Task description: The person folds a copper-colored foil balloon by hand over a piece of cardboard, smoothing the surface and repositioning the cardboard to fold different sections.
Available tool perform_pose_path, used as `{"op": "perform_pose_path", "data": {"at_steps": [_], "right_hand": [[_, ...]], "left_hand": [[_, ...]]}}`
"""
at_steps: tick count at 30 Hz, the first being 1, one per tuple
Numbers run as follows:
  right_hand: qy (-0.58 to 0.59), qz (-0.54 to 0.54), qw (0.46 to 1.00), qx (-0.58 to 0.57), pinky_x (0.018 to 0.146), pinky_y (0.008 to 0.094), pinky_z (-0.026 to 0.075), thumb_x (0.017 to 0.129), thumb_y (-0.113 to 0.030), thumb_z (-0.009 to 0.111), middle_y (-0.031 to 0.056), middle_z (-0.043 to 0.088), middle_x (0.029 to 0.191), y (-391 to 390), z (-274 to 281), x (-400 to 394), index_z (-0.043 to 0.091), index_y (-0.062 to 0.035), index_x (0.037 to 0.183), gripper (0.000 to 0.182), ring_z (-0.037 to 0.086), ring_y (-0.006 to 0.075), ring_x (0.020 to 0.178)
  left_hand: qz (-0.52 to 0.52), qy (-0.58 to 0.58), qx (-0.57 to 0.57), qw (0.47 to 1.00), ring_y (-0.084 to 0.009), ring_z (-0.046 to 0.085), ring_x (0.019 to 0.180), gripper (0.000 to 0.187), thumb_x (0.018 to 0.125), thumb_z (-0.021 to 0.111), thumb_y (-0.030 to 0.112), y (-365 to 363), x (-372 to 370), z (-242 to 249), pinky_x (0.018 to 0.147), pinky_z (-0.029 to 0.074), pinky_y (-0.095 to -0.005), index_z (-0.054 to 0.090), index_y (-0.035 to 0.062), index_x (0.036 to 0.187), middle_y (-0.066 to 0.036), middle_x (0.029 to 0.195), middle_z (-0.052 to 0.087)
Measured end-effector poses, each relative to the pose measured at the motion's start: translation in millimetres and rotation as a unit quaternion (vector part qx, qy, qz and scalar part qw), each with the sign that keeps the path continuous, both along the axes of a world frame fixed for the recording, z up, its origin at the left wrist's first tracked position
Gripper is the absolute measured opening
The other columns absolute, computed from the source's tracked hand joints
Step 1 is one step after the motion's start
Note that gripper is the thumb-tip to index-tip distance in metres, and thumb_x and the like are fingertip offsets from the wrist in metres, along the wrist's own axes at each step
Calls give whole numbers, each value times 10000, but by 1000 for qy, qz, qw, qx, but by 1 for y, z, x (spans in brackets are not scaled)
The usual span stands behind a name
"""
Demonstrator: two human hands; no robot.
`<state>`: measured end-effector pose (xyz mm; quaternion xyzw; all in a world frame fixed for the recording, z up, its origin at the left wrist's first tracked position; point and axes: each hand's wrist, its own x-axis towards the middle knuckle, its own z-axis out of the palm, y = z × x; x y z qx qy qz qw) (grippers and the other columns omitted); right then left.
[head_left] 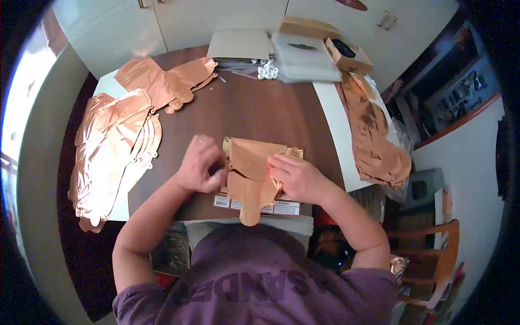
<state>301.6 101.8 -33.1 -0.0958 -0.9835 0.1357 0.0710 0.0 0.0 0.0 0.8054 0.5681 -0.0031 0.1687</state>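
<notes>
A flat rose-gold foil balloon lies in front of me on a cardboard box with white printed labels. My right hand grips the balloon's right side, fingers bent over the foil. Beside its left edge is my left hand, raised a little, with fingers curled toward the thumb. Whatever those fingers may hold is hidden. A rounded tab of the balloon hangs over the box's near edge.
Piles of flat foil balloons lie at the left, with more foil pieces at the right. White rolls, clear plastic bags and a small open box stand at the back. A wooden chair is at lower right.
</notes>
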Motion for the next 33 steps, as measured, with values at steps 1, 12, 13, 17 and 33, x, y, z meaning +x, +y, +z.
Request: {"op": "perform_pose_path", "data": {"at_steps": [1, 12, 13, 17, 33], "right_hand": [[7, 4, 1000, -15, 1174, 503, 259, 708, -384, 751, 204, 516, 1398, -2, 6, -3, 577, -24, 1253, 675, 430, 342, 1358], [-222, -135, 958, 124, 1161, 609, 175, 809, -503, 668, 278, 410, 1462, -118, 58, 32, 461, 45, 1384, 820, 327, 446, 1397], [-150, -166, 960, 170, 1145, 609, 232, 898, -325, 579, 275, 446, 1440, -133, 29, 38, 468, 23, 1393, 615, 402, 439, 1355], [44, -181, 961, 207, 1060, 528, 418, 861, -177, 586, 235, 548, 1351, -138, -11, 58, 567, 1, 1315, 488, 528, 411, 1248], [440, -387, 350, -731, 910, 421, 526, 985, -249, 595, 115, 610, 1233, -122, 4, -9, 453, -63, 1391, 469, 622, 230, 1095]], "left_hand": [[-8, -82, 119, 989, -368, 321, 1438, 790, 832, 630, 516, 0, -4, -4, 1179, 239, -487, 421, 88, 1463, -194, 1511, 400], [42, -34, 169, 984, -428, 258, 1449, 895, 910, 450, 664, -62, 82, -36, 1170, 189, -570, 321, 7, 1505, -248, 1562, 287], [55, -33, 154, 986, -436, 248, 1451, 906, 906, 464, 663, -75, 91, -34, 1169, 180, -577, 303, 10, 1514, -253, 1566, 278], [84, -68, 135, 985, -441, 240, 1453, 895, 910, 463, 656, -96, 110, -29, 1169, 177, -578, 322, 3, 1504, -258, 1562, 281], [93, -185, 242, 948, -440, 289, 1421, 617, 867, 669, 350, -51, 123, 2, 1166, 235, -553, 492, 67, 1386, -216, 1480, 393]]}}
